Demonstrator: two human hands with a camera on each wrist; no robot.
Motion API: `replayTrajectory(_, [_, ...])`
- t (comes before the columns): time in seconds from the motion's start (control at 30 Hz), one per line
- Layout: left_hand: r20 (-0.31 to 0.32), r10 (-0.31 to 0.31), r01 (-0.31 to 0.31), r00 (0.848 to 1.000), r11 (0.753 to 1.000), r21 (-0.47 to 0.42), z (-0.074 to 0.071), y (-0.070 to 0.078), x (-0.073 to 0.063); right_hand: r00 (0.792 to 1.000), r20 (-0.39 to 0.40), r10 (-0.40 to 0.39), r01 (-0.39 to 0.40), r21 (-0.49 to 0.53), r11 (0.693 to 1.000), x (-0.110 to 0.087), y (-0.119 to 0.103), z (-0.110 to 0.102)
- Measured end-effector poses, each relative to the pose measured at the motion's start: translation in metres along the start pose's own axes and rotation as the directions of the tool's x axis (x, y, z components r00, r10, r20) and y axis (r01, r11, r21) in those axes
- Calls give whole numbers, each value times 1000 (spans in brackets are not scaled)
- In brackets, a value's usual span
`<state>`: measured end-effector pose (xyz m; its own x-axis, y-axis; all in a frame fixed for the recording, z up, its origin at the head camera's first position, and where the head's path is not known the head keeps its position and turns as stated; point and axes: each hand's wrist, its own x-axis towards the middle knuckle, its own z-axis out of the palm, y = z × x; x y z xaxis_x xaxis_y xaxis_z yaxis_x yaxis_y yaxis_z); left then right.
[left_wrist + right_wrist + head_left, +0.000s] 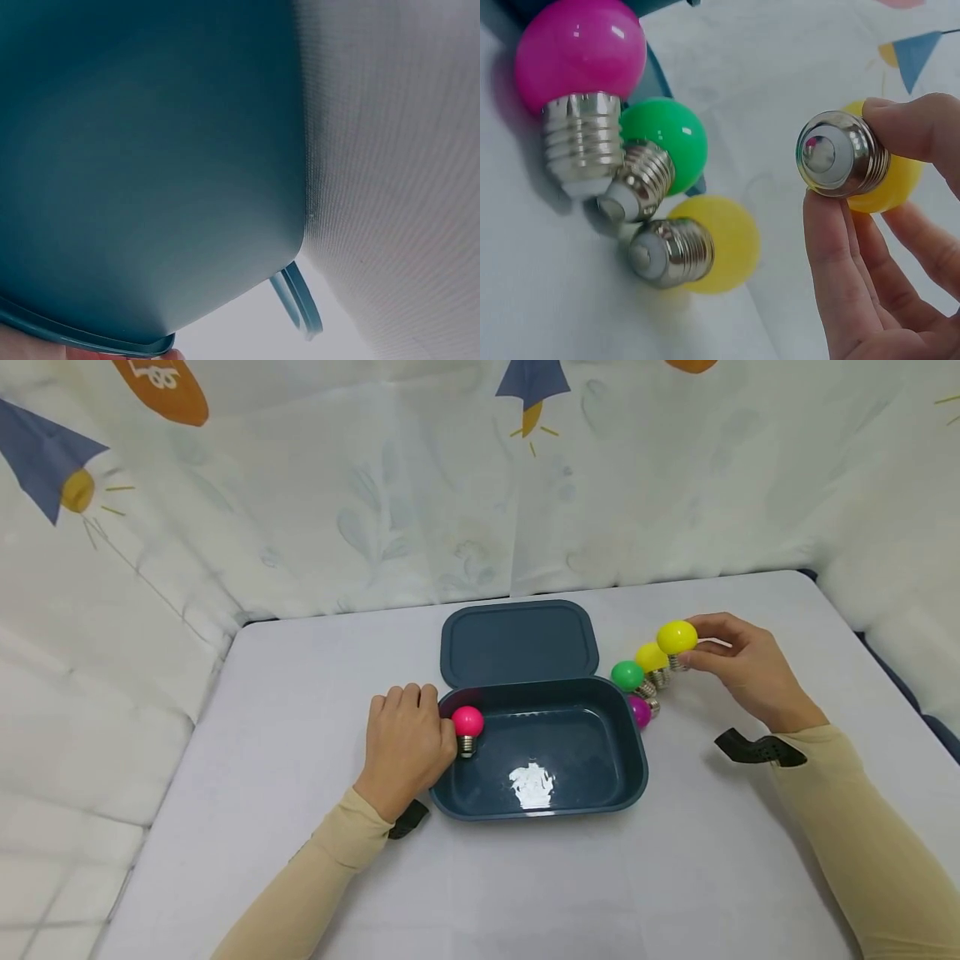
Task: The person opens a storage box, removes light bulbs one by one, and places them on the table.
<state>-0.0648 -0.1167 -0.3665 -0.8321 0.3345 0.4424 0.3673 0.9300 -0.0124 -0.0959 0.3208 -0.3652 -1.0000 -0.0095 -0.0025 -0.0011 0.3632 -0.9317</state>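
Note:
My left hand [408, 735] grips the left rim of a dark blue box [540, 814], its fingers [30, 346] at the rim in the left wrist view. Right beside that hand, inside the box, is a pink light bulb [468, 721] with its screw base downward. Over on the right, my right hand [750, 672] pinches a yellow light bulb [677, 637] by its metal base between thumb and fingers. Close to it lie a second yellow bulb [731, 244], a green bulb [679, 142] and a purple bulb [585, 49], grouped at the box's right side.
The box's flat blue lid [521, 643] lies behind the box on the white-covered table [315, 668]. A patterned white curtain [450, 485] hangs along the table's far edge and sides.

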Motion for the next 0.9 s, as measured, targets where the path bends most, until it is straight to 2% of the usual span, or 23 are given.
replayTrajectory(0.17, [10, -11, 11, 1000, 1000, -10, 1, -1, -1, 999, -22, 45, -46, -66, 997, 3, 8, -6])
replayTrajectory(0.33, [-9, -8, 8, 1000, 1000, -14, 3, -2, -1, 994, -33, 105, -108, -137, 985, 7, 18, -11])
replayTrajectory(0.57, [-8, 9, -9, 1000, 1000, -15, 3, -2, 0, 987, -44, 152, -156, -138, 978, 8, 26, -15])
replayTrajectory(0.9, [19, -1, 1, 1000, 1000, -17, 1, -1, 1, 972, -26, 235, -235, -224, 946, 13, 36, -14])
